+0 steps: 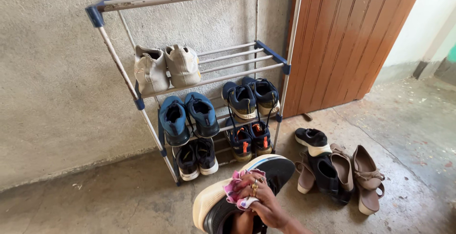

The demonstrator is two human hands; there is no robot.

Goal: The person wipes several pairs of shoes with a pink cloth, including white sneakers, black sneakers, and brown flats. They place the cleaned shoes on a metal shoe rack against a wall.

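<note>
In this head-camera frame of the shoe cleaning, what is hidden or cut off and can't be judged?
- Left hand: not visible in the head view; the held black shoe and the bottom edge may hide it.
- Right hand grip: fingers press a pink cloth on the sole; the palm side is hidden.
- Held shoe's upper: cut off by the bottom edge.
- Bottom shelf of the shoe rack: black pairs in shadow, details unclear.

Right hand (pixel 259 198) curled, fingers (pixel 249 182) bent (left hand hidden).
</note>
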